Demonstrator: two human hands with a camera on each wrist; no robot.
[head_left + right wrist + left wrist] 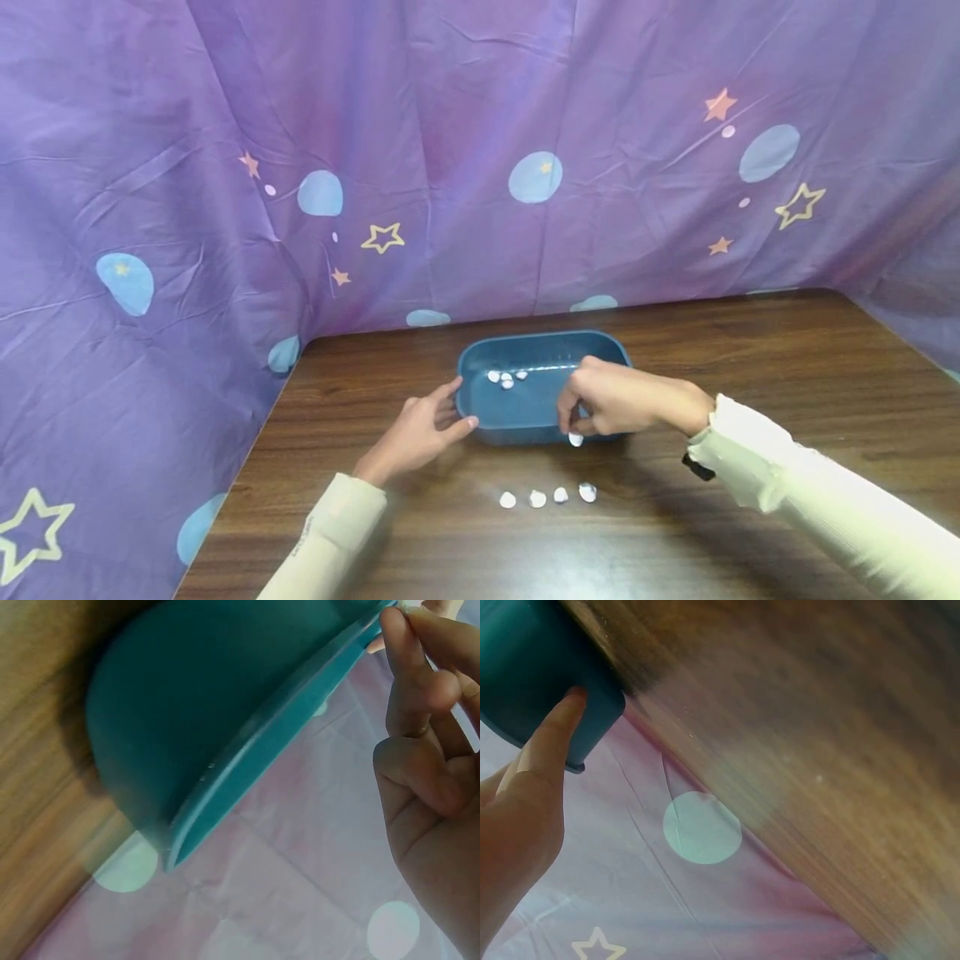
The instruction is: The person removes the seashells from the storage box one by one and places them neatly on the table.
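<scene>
A blue-green rectangular plastic tub [517, 408] stands on the wooden table, with several small white shell-like pieces [507, 383] inside it toward the left. My left hand [412, 437] rests against the tub's left end, fingers extended along its wall; the left wrist view shows a fingertip [576, 694] touching the outside. Over the tub's front rim, my right hand [611, 398] pinches one white shell-like piece [576, 439] between thumb and fingertips. In the right wrist view those fingertips are right at the rim, and the piece is mostly hidden.
Several more white pieces [537, 499] lie in a row on the table [360, 533] in front of the tub. Behind the table hangs a purple curtain [465, 167] with stars and dots. A dark band [698, 467] shows beneath the right wrist.
</scene>
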